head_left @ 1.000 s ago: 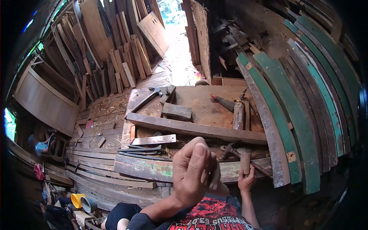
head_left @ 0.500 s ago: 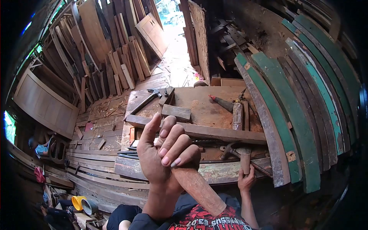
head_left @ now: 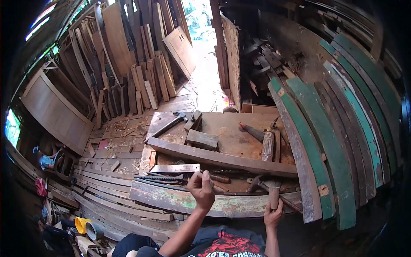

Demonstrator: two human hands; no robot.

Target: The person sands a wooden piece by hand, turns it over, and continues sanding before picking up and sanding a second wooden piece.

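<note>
From my end the biggest item is the rack of leaning boards (head_left: pixel 117 43), stood on end against the wall, probably to save floor. Green-painted boards (head_left: pixel 336 158) lie side by side to the right of the workbench (head_left: pixel 227 124), likely laid that way so each can be picked out. Panelled door (head_left: pixel 58 113) is tilted at far left, another person (head_left: pixel 47 162) near its lower end. Across the bench I've got a long beam (head_left: pixel 222 159), roughly parallel to the worn plank (head_left: pixel 180 200) at the near edge; the strip between them seems to work as a tool tray, close to the hands. Right hand (head_left: pixel 273 214) is at the near edge, fingers and thumb closed around the lower end of a stubby wooden piece (head_left: pixel 274 195), which stands out over the plank beside a second hammer (head_left: pixel 256 183). Looks like a light steadying hold. Left hand (head_left: pixel 202 192) is raised in front of the tray, fingers curled in, thumb up; can't tell from here whether anything is pinched inside. Nearest to it is the metal square (head_left: pixel 177 168), flat against the beam side of the tray, probably so it won't get knocked. Claw hammer (head_left: pixel 169 126) lies diagonally beyond the beam, near the small offcut (head_left: pixel 202 139), I'd guess parked there to keep the near strip workable.
</note>
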